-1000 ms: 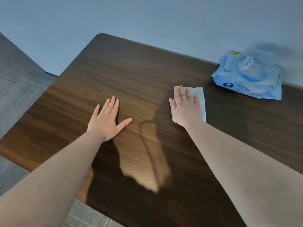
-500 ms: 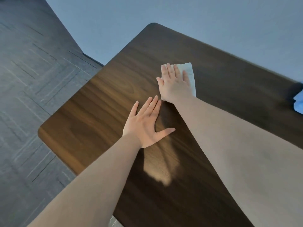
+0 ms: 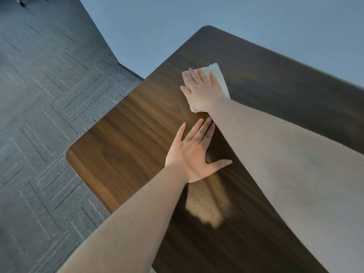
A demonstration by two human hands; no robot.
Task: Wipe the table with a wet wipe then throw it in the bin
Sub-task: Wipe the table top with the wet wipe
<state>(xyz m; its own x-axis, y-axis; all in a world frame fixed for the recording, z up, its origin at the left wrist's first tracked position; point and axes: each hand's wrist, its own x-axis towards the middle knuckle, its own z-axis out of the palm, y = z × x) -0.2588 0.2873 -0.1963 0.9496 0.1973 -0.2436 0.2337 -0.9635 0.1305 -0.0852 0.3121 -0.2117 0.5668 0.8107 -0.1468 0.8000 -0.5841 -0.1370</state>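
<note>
A white wet wipe (image 3: pixel 216 72) lies flat on the dark wooden table (image 3: pixel 126 146), towards its far left side. My right hand (image 3: pixel 202 91) presses flat on top of the wipe, fingers stretched out, covering most of it. My left hand (image 3: pixel 195 154) rests palm down on the bare wood just nearer to me, fingers spread, holding nothing. Its fingertips almost touch my right forearm. No bin is in view.
Grey carpet tiles (image 3: pixel 43 119) cover the floor to the left of the table. A pale blue wall (image 3: pixel 197 14) runs behind the table's far edge. The table's rounded near-left corner (image 3: pixel 69 154) is close to my left hand.
My right hand has slid the wipe leftwards across the table, past my left hand. The view swung left, so the blue pack of wipes has gone out of sight.
</note>
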